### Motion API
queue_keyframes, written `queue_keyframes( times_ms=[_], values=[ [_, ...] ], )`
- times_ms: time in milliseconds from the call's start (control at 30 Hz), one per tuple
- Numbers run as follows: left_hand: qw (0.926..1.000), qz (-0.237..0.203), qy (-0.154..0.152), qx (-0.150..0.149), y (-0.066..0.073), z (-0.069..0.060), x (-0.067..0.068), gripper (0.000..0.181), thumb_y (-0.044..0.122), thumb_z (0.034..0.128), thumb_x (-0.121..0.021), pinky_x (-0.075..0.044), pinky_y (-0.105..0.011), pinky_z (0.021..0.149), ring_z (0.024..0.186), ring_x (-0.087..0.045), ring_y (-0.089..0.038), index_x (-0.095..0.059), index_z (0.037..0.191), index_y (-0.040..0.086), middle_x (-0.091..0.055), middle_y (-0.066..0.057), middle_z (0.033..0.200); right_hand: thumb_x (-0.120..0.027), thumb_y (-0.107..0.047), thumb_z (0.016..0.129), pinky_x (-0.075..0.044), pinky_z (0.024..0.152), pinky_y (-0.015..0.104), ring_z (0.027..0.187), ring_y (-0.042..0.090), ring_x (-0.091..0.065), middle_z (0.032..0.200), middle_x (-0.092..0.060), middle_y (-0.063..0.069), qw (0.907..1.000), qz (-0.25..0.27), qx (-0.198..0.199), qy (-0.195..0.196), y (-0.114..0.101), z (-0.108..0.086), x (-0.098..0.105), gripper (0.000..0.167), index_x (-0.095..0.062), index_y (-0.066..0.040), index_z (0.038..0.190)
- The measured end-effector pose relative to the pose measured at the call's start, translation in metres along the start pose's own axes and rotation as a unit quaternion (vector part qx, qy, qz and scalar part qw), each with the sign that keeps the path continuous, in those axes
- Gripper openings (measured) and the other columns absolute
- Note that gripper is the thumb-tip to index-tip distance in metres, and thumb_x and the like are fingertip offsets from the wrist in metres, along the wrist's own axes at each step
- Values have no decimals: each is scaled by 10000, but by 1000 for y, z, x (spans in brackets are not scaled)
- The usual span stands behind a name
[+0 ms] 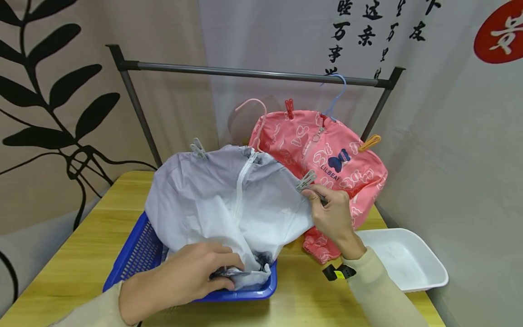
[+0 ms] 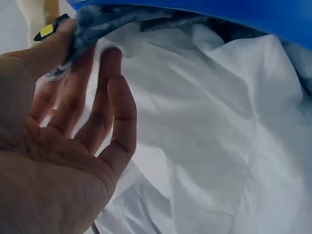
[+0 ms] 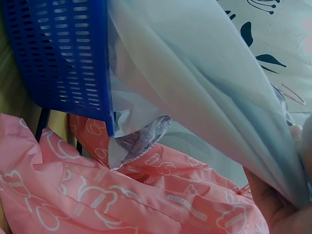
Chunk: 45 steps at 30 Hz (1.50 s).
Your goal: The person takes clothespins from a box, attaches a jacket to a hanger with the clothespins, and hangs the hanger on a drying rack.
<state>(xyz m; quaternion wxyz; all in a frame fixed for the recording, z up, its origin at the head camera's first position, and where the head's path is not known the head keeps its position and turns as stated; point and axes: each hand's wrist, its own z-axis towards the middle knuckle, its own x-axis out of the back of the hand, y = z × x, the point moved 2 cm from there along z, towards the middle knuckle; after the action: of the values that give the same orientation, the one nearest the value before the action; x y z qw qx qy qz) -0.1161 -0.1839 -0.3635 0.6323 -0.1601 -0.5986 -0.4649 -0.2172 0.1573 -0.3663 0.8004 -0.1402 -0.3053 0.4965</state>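
A pale grey-white zip jacket [image 1: 204, 195] on a pink hanger [image 1: 258, 102] spreads over the blue basket [image 1: 139, 254], its lower part inside. My left hand [image 1: 192, 268] pinches the jacket's dark-patterned hem at the basket's front; in the left wrist view, this edge [image 2: 105, 24] lies between thumb and fingers. With my right hand [image 1: 333, 213] I grip the jacket's right shoulder, just below a grey clothespin [image 1: 306, 180]. A second grey clothespin [image 1: 198, 148] sits on the left shoulder. The right wrist view shows the taut pale cloth [image 3: 204, 83] running to my fingers.
Behind, a pink bear-print jacket [image 1: 343, 168] hangs from a blue hanger [image 1: 338, 95] on a dark rack [image 1: 245, 71], with a red clothespin [image 1: 289, 109] and a yellow one [image 1: 369, 142]. A white tray [image 1: 408, 259] stands at the right on the wooden table [image 1: 94, 236].
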Motion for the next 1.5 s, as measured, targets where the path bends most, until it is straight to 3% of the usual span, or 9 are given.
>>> queue_keyframes(
  times_ms=[100, 333, 700, 833, 967, 1100, 1233, 1367, 1500],
  values=[
    [9997, 59, -254, -47, -9, -1, -1, 290, 126, 945, -985, -603, -204, 739, 886, -661, 92, -846, 1093, 333, -784, 208, 1005, -839, -1, 1038, -329, 492, 175, 540, -44, -443, 699, -769, 29, 10000, -46, 68, 46, 1, 2, 0, 102, -894, -47, 965],
    [9925, 665, -695, 755, -49, -21, 7, 526, -185, 797, -867, -577, -235, 644, 819, -724, -24, -848, 911, 329, -753, 195, 911, -835, 19, 1023, -387, 531, 165, 603, -35, -534, 763, -826, 71, 9993, -270, 112, 251, 5, 5, 6, 95, -888, -18, 953],
    [9527, 1462, -979, 2478, -85, -42, 25, 472, -158, 795, -901, -535, -341, 577, 710, -658, -104, -771, 763, 294, -751, 99, 780, -841, 22, 1018, -388, 554, 161, 628, -37, -543, 766, -821, 79, 9985, -405, 94, 351, 8, 5, 13, 99, -883, -21, 940],
    [9528, 974, -1363, 2534, -84, -45, 31, 360, 49, 858, -1016, -651, -463, 762, 977, -778, -221, -820, 1063, 270, -829, 51, 1080, -833, 19, 1023, -419, 568, 159, 649, -40, -578, 801, -846, 88, 9981, -437, 135, 405, 9, 3, 13, 104, -886, -22, 943],
    [9612, 34, -1427, 2362, -76, -42, 34, 619, 349, 937, -1008, -650, -579, 1024, 1307, -749, -297, -703, 1465, 245, -763, 23, 1426, -835, 9, 1024, -428, 569, 176, 662, -39, -588, 820, -856, 89, 9973, -530, 149, 496, 10, 2, 14, 102, -888, -25, 944],
    [9774, -629, -1416, 1438, -66, -35, 28, 446, 318, 1110, -827, -658, -473, 1036, 1270, -766, -177, -701, 1532, 247, -780, 73, 1417, -843, 11, 1020, -407, 557, 184, 648, -34, -565, 805, -848, 87, 9971, -533, 108, 541, 10, 0, 15, 98, -883, -23, 938],
    [9749, -1137, -1657, 963, -59, -31, 25, 237, 261, 1201, -678, -663, -341, 962, 1162, -756, -39, -806, 1400, 272, -809, 129, 1318, -843, 14, 1020, -393, 546, 185, 634, -32, -551, 792, -843, 86, 9972, -515, 110, 533, 10, 0, 15, 100, -881, -19, 934],
    [9720, -780, -1331, 1775, -58, -29, 28, 261, 524, 1170, -685, -569, -291, 765, 912, -666, -16, -844, 1215, 322, -750, 137, 1112, -835, 15, 1028, -390, 546, 180, 623, -27, -542, 782, -834, 82, 9980, -414, 112, 467, 9, 0, 14, 107, -881, -18, 937],
    [9539, 8, -1220, 2743, -59, -28, 25, 518, 718, 1038, -769, -459, -312, 672, 841, -545, -121, -794, 1391, 340, -654, 12, 1150, -840, 21, 1025, -375, 540, 165, 608, -25, -533, 778, -828, 90, 9985, -345, 20, 420, 10, -2, 15, 98, -879, -9, 941]
  ],
)
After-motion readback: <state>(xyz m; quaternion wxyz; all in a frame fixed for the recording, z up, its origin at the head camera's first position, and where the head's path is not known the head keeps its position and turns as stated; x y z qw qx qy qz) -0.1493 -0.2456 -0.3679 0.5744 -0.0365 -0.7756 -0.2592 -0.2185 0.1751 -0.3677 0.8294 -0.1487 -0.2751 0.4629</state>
